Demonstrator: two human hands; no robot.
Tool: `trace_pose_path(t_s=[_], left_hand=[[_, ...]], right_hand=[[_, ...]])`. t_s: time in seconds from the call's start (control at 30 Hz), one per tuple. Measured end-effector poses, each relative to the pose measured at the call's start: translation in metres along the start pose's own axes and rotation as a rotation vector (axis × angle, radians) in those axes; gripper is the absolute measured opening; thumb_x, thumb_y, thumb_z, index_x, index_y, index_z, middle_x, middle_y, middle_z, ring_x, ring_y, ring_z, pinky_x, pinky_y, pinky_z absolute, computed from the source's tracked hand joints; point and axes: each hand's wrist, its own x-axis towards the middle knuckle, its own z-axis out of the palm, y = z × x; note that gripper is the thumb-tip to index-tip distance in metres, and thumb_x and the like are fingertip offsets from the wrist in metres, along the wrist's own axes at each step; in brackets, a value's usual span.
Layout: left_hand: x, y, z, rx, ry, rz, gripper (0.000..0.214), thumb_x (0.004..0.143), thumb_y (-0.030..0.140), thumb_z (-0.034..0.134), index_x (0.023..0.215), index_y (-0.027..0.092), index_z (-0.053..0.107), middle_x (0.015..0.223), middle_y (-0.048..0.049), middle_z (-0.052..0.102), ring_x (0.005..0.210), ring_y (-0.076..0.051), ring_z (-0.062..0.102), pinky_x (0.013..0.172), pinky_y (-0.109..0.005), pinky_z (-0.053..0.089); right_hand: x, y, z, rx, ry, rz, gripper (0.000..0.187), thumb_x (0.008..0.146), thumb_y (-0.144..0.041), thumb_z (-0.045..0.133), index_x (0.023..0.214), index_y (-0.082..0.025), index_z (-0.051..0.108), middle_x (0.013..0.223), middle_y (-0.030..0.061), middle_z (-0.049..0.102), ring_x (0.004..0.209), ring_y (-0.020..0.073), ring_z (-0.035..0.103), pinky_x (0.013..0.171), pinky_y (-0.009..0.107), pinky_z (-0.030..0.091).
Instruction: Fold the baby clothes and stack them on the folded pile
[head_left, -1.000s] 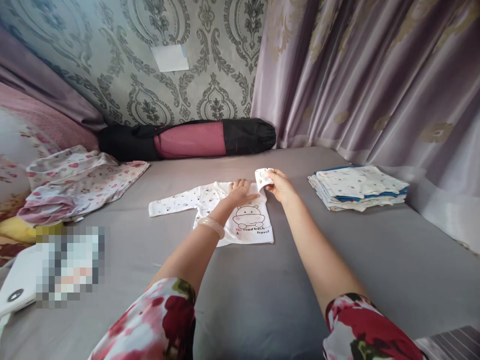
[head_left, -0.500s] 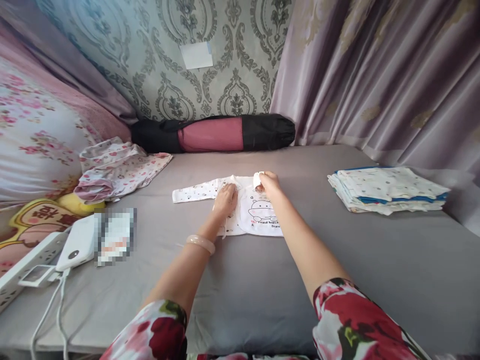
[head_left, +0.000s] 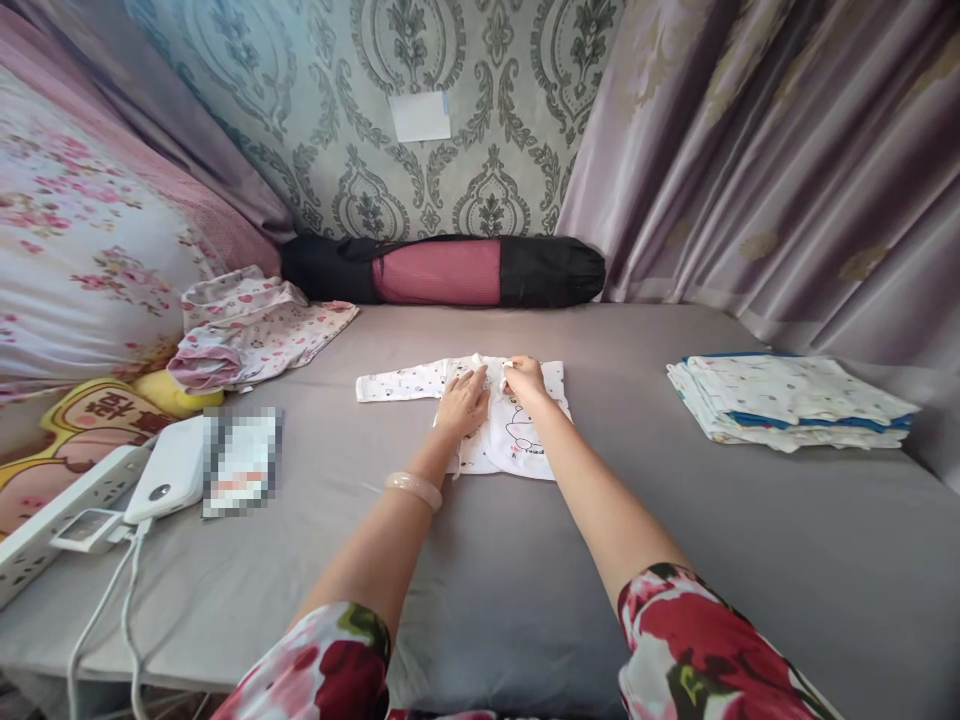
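Shirt (head_left: 480, 458) lies on the grey sheet (head_left: 480, 570) straight in front of me, one sleeve (head_left: 399, 384) stretched out to the left. My left hand (head_left: 463, 402) rests palm down on it, fingers loosely extended. My right hand (head_left: 525, 378) seems to pinch the cuff (head_left: 508, 371) of the other sleeve (head_left: 554, 378), folded inward over the front, though the hand hides most of the grip. Folded clothes (head_left: 802, 392) sit stacked well apart on the right
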Motion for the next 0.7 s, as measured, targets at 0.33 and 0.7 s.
trace_pose_path(t_s=[0.33,0.7], left_hand=[[-0.002,0.003,-0.005,0.027,-0.030,0.040,0.061,0.089,0.014,0.035,0.150,0.016,0.030,0.140,-0.0117,0.054,0.136,-0.024,0.042,0.114,-0.044,0.029],[-0.002,0.003,-0.002,0.122,-0.020,0.046,0.046,0.100,0.035,0.026,0.135,0.020,0.053,0.143,-0.0083,0.053,0.137,-0.022,0.041,0.116,-0.043,0.027]], right_hand=[[-0.031,-0.005,-0.001,-0.523,-0.148,-0.291,0.031,0.094,-0.020,0.037,0.099,-0.020,0.068,0.103,0.0081,0.071,0.099,0.0211,0.062,0.080,0.028,0.044],[-0.041,0.021,-0.018,-0.890,-0.121,-0.488,0.052,0.099,-0.036,0.031,0.142,-0.009,0.044,0.154,0.0138,0.036,0.143,0.0256,0.026,0.115,0.041,0.018]])
